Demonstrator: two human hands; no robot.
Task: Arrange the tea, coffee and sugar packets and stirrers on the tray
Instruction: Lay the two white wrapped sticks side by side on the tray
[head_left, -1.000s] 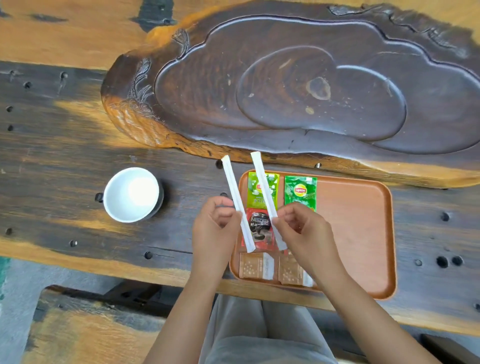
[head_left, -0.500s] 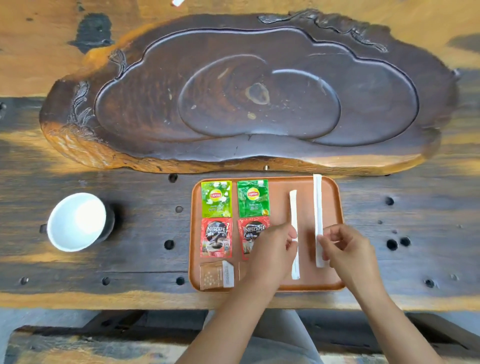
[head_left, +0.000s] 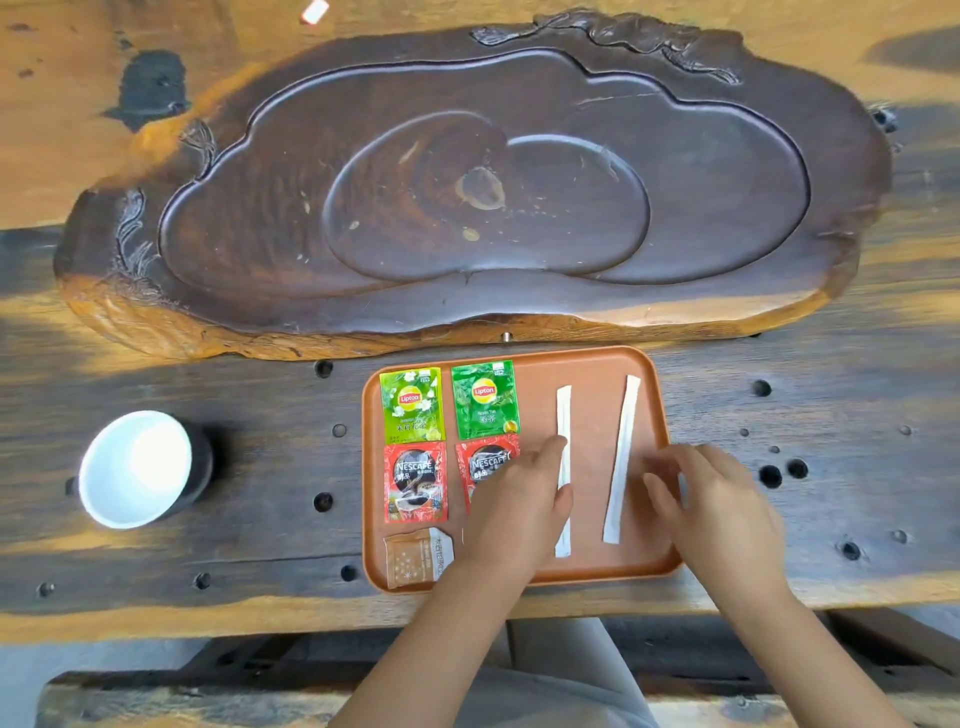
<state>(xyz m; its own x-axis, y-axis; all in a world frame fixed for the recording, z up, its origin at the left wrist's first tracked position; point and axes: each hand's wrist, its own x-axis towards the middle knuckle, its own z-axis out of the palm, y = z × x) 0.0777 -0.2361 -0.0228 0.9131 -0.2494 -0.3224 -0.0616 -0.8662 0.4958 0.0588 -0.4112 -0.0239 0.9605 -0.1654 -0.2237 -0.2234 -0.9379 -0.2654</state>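
Observation:
An orange-brown tray (head_left: 654, 415) lies near the table's front edge. On it, two green Lipton tea packets (head_left: 413, 402) (head_left: 485, 399) sit above two red Nescafe coffee packets (head_left: 415, 480) (head_left: 485, 462). A brown sugar packet (head_left: 415, 561) lies at the tray's front left; a second one is hidden under my left hand. Two white paper-wrapped stirrers (head_left: 564, 415) (head_left: 622, 457) lie lengthwise on the tray's right half. My left hand (head_left: 519, 509) rests flat beside the left stirrer, touching it. My right hand (head_left: 717, 504) hovers over the tray's right rim, fingers apart, holding nothing.
A large carved dark wooden tea tray (head_left: 467, 182) fills the back of the table. A white cup (head_left: 136, 467) stands at the left. The dark plank tabletop (head_left: 260, 467) has several round holes. A bench and my lap are below the front edge.
Both stirrers went from being held over the packets to lying on the tray's right half. My right hand has let go of its stirrer and drawn right; my left hand has flattened.

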